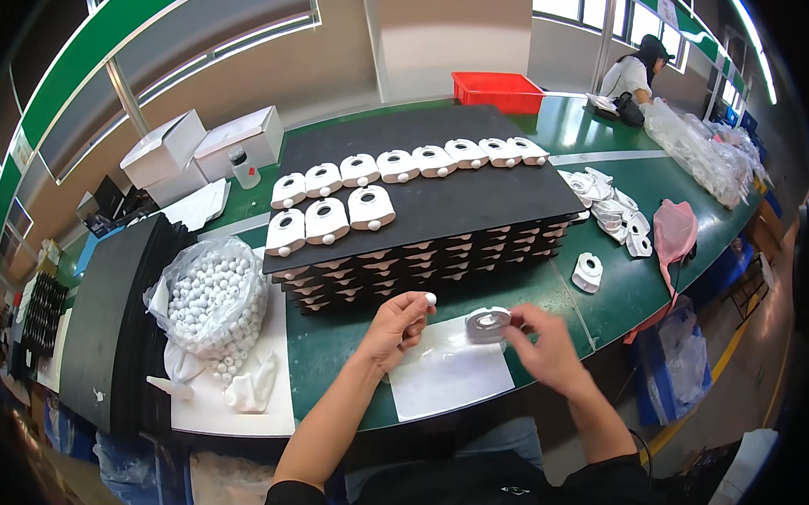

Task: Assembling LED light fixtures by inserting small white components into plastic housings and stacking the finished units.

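Between the thumb and fingers of my left hand is a small white ball. My right hand grips a white plastic housing with a round opening, held above a white sheet near the table's front edge. Just beyond both hands rises a stack of black boards with white parts between the layers. On its top board, white housings stand in a long back row and a short front row, with small white balls at their lower edges.
A plastic bag of white balls sits at left, beside a small white bottle and black boards. Loose white housings and a pink bag lie at right. Farther back are a red bin and a person.
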Motion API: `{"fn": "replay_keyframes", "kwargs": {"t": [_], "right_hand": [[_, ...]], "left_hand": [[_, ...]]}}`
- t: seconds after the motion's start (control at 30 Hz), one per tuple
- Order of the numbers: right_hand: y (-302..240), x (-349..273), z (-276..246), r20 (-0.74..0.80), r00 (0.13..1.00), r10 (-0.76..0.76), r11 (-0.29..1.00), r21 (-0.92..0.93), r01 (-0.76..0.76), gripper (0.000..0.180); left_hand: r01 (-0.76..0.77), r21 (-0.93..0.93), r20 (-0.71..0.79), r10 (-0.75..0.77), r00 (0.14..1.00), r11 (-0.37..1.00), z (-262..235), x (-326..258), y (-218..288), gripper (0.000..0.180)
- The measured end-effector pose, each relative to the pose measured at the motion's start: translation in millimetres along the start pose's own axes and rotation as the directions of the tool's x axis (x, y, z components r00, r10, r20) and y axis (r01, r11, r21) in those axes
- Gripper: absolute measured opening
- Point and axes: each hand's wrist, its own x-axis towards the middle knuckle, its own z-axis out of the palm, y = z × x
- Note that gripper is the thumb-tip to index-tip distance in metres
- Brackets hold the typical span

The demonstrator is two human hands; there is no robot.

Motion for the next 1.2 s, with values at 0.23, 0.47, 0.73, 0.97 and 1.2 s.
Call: {"fn": "replay_keyframes", "kwargs": {"t": [0.23, 0.47, 0.73, 0.97, 1.2], "right_hand": [[30.4, -18.0, 52.8, 0.078, 0.980, 0.180, 0.867, 0.457, -0.196, 0.014], [28.0, -20.1, 58.4, 0.053, 0.993, 0.106, 0.969, 0.221, -0.115, 0.012], [27.3, -21.1, 57.0, -0.011, 0.993, 0.115, 0.939, 0.328, -0.105, 0.012], [20.1, -22.9, 60.1, 0.002, 0.982, -0.188, 0.980, -0.073, 0.188, 0.015], [39.3, -13.0, 57.7, 0.045, 0.981, 0.189, 0.689, 0.706, -0.165, 0.019]], "left_hand": [[-0.022, 0.039, 0.004, 0.022, 1.000, 0.999, 3.3, 0.0, 1.5, 0.022], [-0.020, 0.036, 0.008, 0.020, 1.000, 0.999, 1.9, -0.5, 1.5, 0.019], [0.013, -0.005, 0.017, -0.013, 1.000, 1.000, 4.6, -1.4, 2.7, 0.022], [-0.011, 0.021, 0.057, 0.010, 0.998, 1.000, 6.2, -1.9, 3.5, 0.023], [-0.022, 0.135, 0.059, 0.014, 0.998, 0.991, 12.4, -6.2, 2.7, 0.024]]}}
